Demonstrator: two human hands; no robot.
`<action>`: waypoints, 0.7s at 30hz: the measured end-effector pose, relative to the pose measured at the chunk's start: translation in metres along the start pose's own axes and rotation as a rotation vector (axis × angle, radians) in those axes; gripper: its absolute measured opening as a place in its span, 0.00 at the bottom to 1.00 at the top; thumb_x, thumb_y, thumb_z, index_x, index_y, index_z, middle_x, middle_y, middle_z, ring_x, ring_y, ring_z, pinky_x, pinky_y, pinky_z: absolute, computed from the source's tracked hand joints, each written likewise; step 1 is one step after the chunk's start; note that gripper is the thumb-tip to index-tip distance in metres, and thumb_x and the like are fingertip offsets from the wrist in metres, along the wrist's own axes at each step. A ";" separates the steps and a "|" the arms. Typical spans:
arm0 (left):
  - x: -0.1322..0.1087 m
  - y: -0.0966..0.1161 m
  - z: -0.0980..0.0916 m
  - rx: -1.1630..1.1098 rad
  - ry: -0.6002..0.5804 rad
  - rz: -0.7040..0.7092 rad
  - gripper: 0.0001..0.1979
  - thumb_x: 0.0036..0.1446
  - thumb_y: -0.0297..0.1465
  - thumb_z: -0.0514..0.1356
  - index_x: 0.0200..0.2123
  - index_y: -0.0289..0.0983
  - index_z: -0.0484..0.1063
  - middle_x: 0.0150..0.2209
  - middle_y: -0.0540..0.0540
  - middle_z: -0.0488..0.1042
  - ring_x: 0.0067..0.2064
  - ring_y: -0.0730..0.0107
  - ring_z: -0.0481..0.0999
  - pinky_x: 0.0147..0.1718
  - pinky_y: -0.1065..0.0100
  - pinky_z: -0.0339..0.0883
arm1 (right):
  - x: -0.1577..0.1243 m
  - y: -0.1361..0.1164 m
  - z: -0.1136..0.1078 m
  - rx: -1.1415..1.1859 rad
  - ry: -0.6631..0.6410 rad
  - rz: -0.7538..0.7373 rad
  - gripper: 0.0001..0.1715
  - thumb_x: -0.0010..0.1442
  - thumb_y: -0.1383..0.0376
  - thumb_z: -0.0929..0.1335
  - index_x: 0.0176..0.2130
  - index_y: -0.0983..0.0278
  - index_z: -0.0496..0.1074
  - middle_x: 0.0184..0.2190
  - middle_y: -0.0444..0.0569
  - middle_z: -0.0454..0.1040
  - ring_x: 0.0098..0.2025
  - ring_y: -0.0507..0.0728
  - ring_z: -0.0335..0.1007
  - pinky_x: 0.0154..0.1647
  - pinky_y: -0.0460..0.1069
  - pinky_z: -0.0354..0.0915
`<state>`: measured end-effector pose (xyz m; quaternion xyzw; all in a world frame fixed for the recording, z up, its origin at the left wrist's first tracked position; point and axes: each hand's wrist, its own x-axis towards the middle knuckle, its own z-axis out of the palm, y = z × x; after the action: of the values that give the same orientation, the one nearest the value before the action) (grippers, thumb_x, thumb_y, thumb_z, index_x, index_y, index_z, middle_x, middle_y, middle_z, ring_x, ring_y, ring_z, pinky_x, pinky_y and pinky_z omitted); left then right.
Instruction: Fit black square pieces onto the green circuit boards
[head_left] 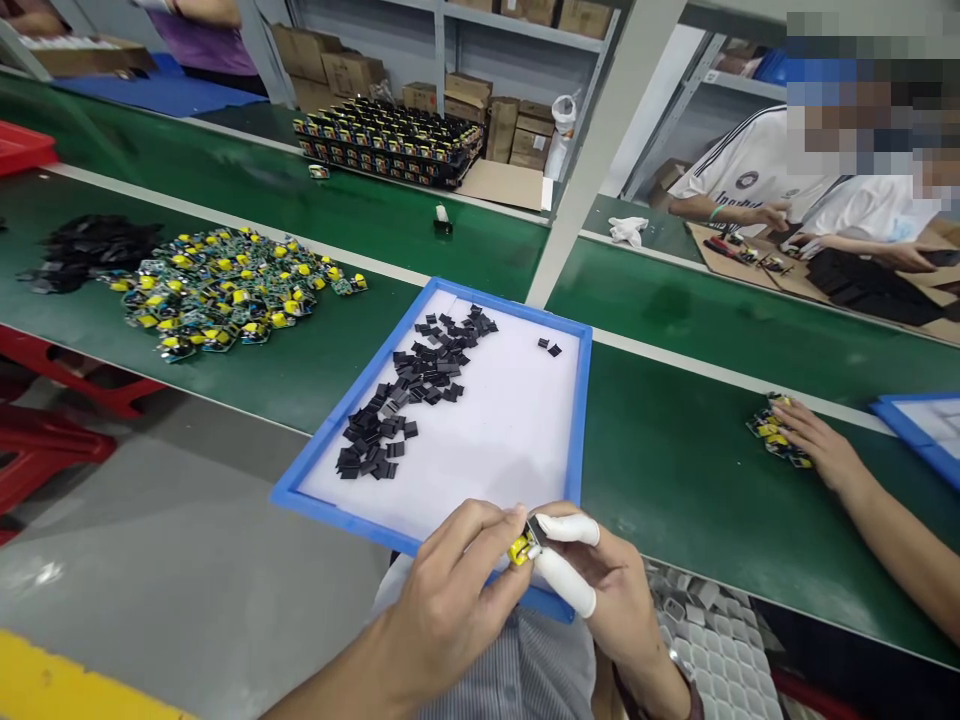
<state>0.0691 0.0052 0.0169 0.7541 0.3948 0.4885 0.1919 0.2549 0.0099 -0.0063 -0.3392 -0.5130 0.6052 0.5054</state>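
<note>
Between my hands, over the near edge of the blue-rimmed tray point(583, 420), is a small circuit board point(520, 549) with a yellow component. My left hand point(457, 590) pinches it from the left. White finger covers are on the thumb and index finger of my right hand point(619, 590), which close on the board's other side, where a small black piece point(535, 530) shows. My fingers partly hide both parts. Many loose black pieces point(427, 370) lie along the tray's left side, and two black pieces point(549, 346) sit apart at its upper right.
Left of the tray, a heap of circuit boards point(232, 285) and a black pile point(97, 245) lie on the green table point(660, 450). A co-worker's hand point(821, 440) touches several boards at right. Stacked assemblies point(390, 140) stand behind; red stools point(45, 450) are at left.
</note>
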 end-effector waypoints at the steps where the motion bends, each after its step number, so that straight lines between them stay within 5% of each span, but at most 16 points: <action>1: 0.000 -0.001 -0.001 -0.013 0.004 0.003 0.25 0.57 0.12 0.63 0.57 0.28 0.71 0.41 0.40 0.73 0.42 0.66 0.76 0.39 0.64 0.77 | -0.001 0.000 0.000 -0.002 -0.014 0.008 0.21 0.62 0.76 0.73 0.49 0.53 0.79 0.49 0.49 0.78 0.48 0.57 0.77 0.49 0.51 0.75; 10: -0.003 -0.011 0.002 -0.074 0.030 0.021 0.29 0.55 0.09 0.62 0.59 0.29 0.70 0.43 0.39 0.74 0.47 0.63 0.75 0.43 0.61 0.77 | -0.002 0.004 0.009 -0.200 0.026 -0.167 0.30 0.61 0.81 0.71 0.55 0.53 0.76 0.52 0.54 0.77 0.53 0.62 0.76 0.48 0.55 0.75; 21: -0.001 -0.018 0.001 -0.081 0.036 -0.003 0.30 0.54 0.09 0.62 0.59 0.32 0.71 0.45 0.39 0.75 0.48 0.60 0.77 0.44 0.60 0.78 | 0.003 0.005 0.014 -0.303 0.038 -0.200 0.29 0.63 0.80 0.69 0.56 0.55 0.75 0.52 0.56 0.77 0.51 0.64 0.77 0.47 0.58 0.75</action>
<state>0.0618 0.0153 0.0035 0.7361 0.3794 0.5174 0.2157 0.2394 0.0091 -0.0070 -0.3702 -0.6200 0.4609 0.5158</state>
